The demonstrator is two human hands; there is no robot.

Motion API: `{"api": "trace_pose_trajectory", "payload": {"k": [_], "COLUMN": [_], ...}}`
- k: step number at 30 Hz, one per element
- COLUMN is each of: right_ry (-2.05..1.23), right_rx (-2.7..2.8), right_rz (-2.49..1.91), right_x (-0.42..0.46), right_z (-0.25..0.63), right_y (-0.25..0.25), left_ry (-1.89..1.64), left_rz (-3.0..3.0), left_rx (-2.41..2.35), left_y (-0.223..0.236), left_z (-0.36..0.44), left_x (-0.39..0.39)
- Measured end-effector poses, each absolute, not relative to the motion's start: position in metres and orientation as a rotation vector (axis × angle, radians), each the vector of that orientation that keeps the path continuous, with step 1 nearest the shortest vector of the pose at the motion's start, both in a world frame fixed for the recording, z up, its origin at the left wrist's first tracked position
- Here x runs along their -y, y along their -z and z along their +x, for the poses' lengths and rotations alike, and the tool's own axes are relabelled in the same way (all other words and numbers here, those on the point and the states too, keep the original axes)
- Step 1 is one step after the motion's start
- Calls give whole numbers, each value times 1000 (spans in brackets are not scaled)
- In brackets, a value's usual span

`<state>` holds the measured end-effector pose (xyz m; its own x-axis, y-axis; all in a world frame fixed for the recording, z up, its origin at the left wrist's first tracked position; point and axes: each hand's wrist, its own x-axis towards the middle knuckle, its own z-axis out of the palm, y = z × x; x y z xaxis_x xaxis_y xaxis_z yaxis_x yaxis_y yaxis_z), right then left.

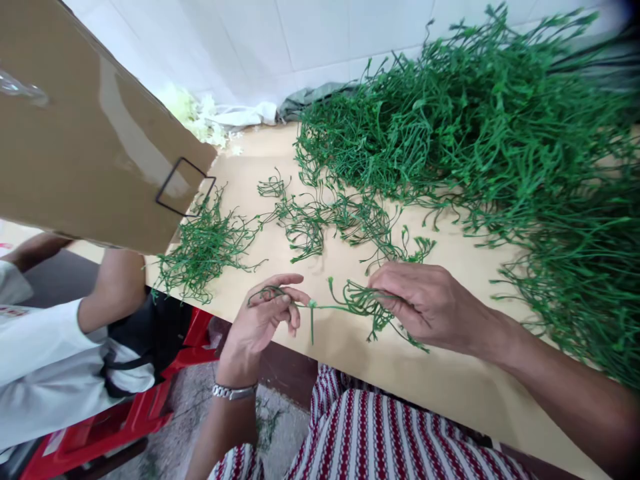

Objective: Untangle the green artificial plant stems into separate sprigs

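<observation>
My left hand [265,317] pinches a thin green plastic stem [320,307] just off the table's near edge, with a small sprig curled under its fingers. My right hand [425,300] closes its fingers on the branched, leafy end of the same stem over the tan table [350,347]. The stem runs level between the two hands, with a short stub hanging down at its middle. Loose green sprigs [310,223] lie on the table just beyond my hands.
A large heap of green plastic stems [500,133] fills the right and back of the table. A smaller bunch [205,250] lies at the left edge under a tilted cardboard box [85,127]. Another person [60,333] sits at left on a red stool [125,420].
</observation>
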<state>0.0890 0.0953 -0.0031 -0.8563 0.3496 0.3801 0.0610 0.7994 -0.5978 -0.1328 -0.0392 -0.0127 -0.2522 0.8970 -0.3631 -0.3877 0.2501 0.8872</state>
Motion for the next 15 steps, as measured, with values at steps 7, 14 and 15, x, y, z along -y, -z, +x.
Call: {"api": "trace_pose_trajectory", "payload": {"k": [7, 14, 15], "right_ry": [-660, -884, -906], "right_rx": [2567, 2492, 2498], "right_rz": [-369, -442, -445], "right_x": [-94, -88, -87], "right_z": [89, 74, 71], "right_y": [7, 12, 13], "left_ry": [-1345, -1386, -1413], "left_rz": [834, 834, 806], "left_rx": [-1605, -1667, -1659], "left_y": [-9, -7, -5], "left_z": [-162, -160, -160], "left_x": [44, 35, 35]}}
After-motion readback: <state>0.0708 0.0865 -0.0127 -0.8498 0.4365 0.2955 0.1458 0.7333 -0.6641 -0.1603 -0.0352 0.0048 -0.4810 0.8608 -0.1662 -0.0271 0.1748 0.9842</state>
